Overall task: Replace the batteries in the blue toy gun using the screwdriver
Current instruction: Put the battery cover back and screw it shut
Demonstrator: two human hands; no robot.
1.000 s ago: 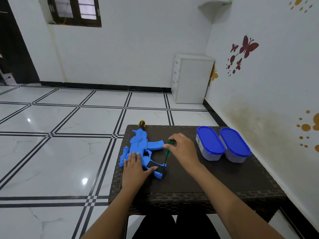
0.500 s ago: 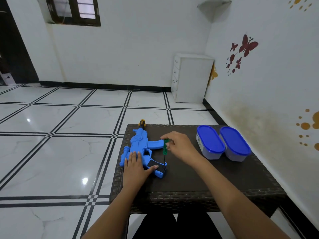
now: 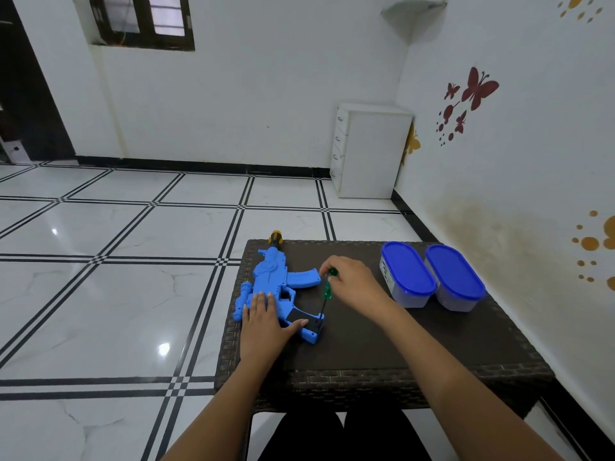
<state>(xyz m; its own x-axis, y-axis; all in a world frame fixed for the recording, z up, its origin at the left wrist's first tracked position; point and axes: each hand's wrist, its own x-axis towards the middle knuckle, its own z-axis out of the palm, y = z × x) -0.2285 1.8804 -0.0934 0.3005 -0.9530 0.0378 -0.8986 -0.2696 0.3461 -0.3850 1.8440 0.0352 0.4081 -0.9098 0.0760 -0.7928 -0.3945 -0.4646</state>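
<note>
The blue toy gun (image 3: 271, 281) lies flat on the dark woven table (image 3: 382, 344), its muzzle pointing away from me and its grip toward me. My left hand (image 3: 266, 322) presses flat on the gun's rear body, thumb along the grip. My right hand (image 3: 351, 282) pinches the green handle of the screwdriver (image 3: 326, 292). The thin shaft runs down to the black butt end of the grip (image 3: 314, 322).
Two clear tubs with blue lids (image 3: 407, 274) (image 3: 454, 277) stand side by side at the table's right. A yellow and black tip (image 3: 275, 236) pokes over the far table edge. A white drawer cabinet (image 3: 369, 149) sits in the far corner. Tiled floor lies to the left.
My right hand has shifted slightly on the screwdriver handle, and the handle's lean has changed a little. My left hand and the gun have stayed in place.
</note>
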